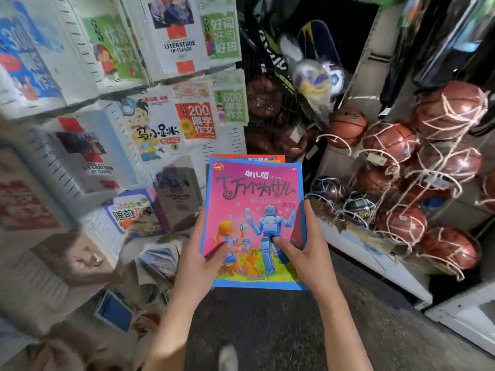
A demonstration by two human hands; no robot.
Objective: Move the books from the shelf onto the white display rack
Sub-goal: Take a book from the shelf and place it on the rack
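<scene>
Head view: my left hand (206, 259) and right hand (304, 253) clamp the thin, floppy books (254, 210) by both lower side edges; light, likely slippery covers.

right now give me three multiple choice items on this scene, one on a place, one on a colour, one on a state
1. Where are the netted basketballs?
A. right of the held books
B. on the white display rack
C. on the floor between the person's arms

2. What colour is most of the cover of the top book?
A. green
B. pink
C. black

3. How is the top book held?
A. by the left hand alone
B. it lies on the floor
C. by both hands, the right hand too

Answers:
1 A, the balls hang in white nets at the right of the view.
2 B, the cover is pink with a blue border.
3 C, a thumb presses the cover on each side, with the right fingers curled round its edge.
</scene>
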